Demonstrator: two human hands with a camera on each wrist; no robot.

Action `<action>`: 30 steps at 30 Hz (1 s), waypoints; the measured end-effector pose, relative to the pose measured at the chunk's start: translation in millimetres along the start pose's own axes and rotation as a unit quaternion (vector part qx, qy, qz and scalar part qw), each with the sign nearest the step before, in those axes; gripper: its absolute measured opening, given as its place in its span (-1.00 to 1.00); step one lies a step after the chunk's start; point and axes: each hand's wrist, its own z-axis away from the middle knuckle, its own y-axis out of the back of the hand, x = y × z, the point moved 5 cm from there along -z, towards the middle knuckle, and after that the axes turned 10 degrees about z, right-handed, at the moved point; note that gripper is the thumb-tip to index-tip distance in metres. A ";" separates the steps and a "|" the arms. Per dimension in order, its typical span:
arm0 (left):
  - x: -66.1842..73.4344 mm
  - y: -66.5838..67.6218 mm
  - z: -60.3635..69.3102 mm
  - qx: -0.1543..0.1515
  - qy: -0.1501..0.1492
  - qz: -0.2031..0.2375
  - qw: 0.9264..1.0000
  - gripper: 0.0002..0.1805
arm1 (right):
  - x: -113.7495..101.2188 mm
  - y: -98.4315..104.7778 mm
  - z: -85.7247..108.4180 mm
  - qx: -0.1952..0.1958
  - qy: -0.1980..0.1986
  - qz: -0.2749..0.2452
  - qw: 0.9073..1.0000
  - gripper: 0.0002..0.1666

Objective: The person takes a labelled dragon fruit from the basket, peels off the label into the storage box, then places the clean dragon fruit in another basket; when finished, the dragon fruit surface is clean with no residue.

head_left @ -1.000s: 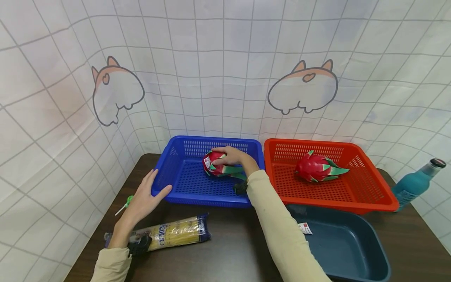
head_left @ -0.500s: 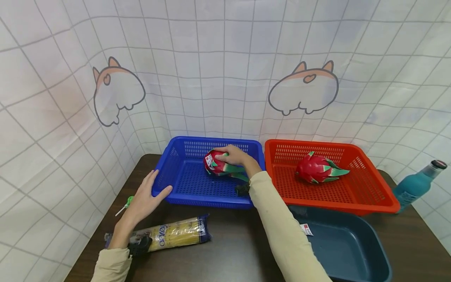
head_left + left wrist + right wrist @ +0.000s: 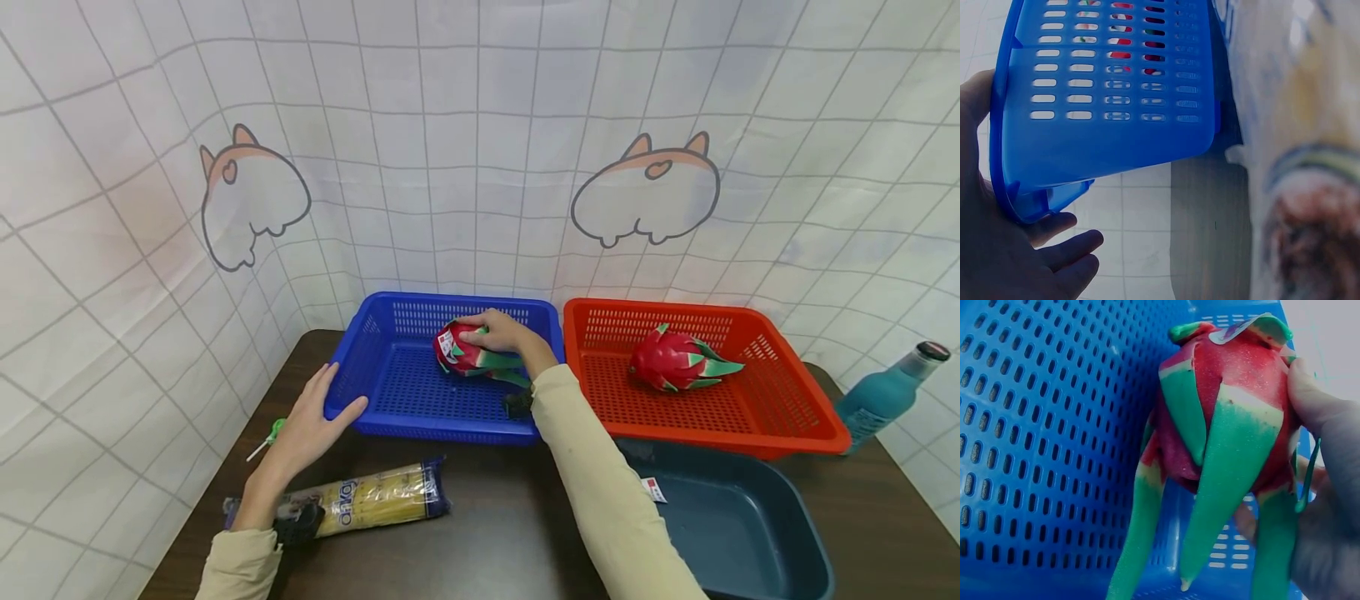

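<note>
My right hand point(image 3: 498, 331) reaches into the blue basket point(image 3: 375, 417) and grips a red dragon fruit point(image 3: 465, 354) with long green scales and a white label. In the right wrist view, the thumb presses one side of the dragon fruit point(image 3: 1235, 419) and the other fingers are partly hidden behind it. At the basket's left end, my left hand point(image 3: 311, 425) rests with its fingers extended. The left wrist view has the blue rim point(image 3: 1000, 125) lying between that hand's thumb and fingers.
A red basket point(image 3: 810, 421) holds another dragon fruit point(image 3: 675, 360). Before it sits a dark blue tray point(image 3: 735, 517) with a white label point(image 3: 653, 489). A teal bottle point(image 3: 881, 402) stands far right. A spaghetti pack point(image 3: 375, 498) and green lollipop point(image 3: 275, 429) lie near the left arm.
The right hand and the dragon fruit in its grip have shifted very slightly, with the fruit staying inside the blue basket. The left hand looks unmoved.
</note>
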 end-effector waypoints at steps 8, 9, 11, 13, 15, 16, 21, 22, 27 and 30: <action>-1.1 -2.4 -0.2 -0.003 0.005 0.000 1.000 0.02 | 4.7 -2.7 0.4 0.027 -0.029 0.036 0.999 -0.44; -1.0 -2.4 -0.2 -0.004 0.005 0.000 1.000 0.03 | 4.0 -1.5 0.4 0.032 -0.026 0.040 0.998 -0.44; -0.8 -2.0 -0.2 -0.005 0.005 0.000 1.000 0.03 | 1.0 3.4 1.5 0.039 -0.018 0.040 0.998 -0.44; -0.3 -1.0 -0.1 -0.006 0.005 0.001 1.000 0.03 | -4.1 11.4 3.0 0.047 0.001 0.040 0.998 -0.45; 0.3 0.3 0.3 -0.006 0.004 0.004 1.000 0.03 | -11.3 22.7 5.6 0.060 0.033 0.035 0.997 -0.46; 0.9 1.1 0.3 -0.006 0.003 0.004 1.000 0.03 | -14.7 28.8 7.7 0.063 0.047 0.027 0.997 -0.46; 1.1 2.0 1.3 -0.005 0.004 0.006 1.000 0.03 | -31.9 57.0 26.3 0.090 0.106 -0.012 0.990 -0.48; 0.7 1.4 1.7 -0.006 0.006 0.006 1.000 0.03 | -35.0 61.2 31.6 0.093 0.111 -0.021 0.989 -0.48; -0.8 -0.5 1.7 -0.010 0.010 0.007 1.000 0.03 | -49.5 77.6 64.8 0.102 0.112 -0.071 0.986 -0.49; 0.6 0.6 0.7 -0.010 0.006 0.006 1.000 0.03 | -61.0 84.4 91.8 0.108 0.117 -0.082 0.984 -0.49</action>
